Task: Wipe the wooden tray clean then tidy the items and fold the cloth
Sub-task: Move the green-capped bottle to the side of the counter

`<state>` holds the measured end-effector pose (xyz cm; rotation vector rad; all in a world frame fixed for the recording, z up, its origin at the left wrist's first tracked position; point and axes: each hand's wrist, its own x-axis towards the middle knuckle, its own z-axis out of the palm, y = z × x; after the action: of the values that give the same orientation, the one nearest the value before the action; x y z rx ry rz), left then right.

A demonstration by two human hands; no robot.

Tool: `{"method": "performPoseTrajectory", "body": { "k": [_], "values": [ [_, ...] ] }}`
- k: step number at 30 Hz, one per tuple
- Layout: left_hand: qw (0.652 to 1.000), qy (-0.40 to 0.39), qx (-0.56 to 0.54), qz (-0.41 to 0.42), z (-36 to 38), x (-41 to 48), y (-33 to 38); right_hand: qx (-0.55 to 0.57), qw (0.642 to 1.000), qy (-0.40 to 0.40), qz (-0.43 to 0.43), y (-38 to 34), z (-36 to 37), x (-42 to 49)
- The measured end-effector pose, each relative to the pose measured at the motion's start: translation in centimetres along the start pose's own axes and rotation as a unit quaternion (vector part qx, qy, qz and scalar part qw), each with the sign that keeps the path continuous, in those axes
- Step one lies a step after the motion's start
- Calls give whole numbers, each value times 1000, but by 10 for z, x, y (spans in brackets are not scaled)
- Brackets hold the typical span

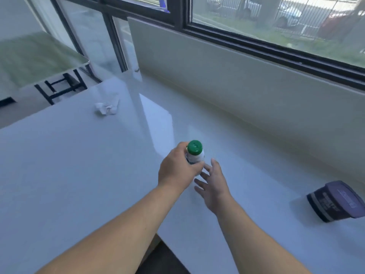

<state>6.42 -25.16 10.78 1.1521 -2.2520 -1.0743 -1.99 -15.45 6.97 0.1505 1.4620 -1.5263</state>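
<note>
White table (79,175): near edge notched under the forearms, back edge against the wall below the window (276,20). Open surface left of the hands as far as a crumpled tissue (107,107); to the right, bare up to a purple tub (335,200) near the frame edge. Left hand (175,171), arm extended, grip closed round an upright bottle (195,155) with green cap, mid-table. Right hand (213,186) just beside the bottle base, fingers spread, holding nothing. Wooden tray, cloth: not seen.
</note>
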Motion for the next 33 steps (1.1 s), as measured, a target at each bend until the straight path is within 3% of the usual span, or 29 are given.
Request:
{"method": "performPoseTrajectory", "body": {
  "k": [11, 20, 26, 33],
  "values": [
    [985, 127, 0, -117, -233, -30, -175, -104, 987, -106, 53, 111, 262, -36],
    [942, 257, 21, -214, -407, -102, -314, -209, 947, -220, 105, 231, 458, -86],
    [904, 322, 29, -280, -478, -162, -383, -272, 907, -289, 143, 309, 538, -122],
    [878, 352, 24, -323, -498, -213, -425, -330, 876, -306, 171, 362, 564, -142]
  ]
}}
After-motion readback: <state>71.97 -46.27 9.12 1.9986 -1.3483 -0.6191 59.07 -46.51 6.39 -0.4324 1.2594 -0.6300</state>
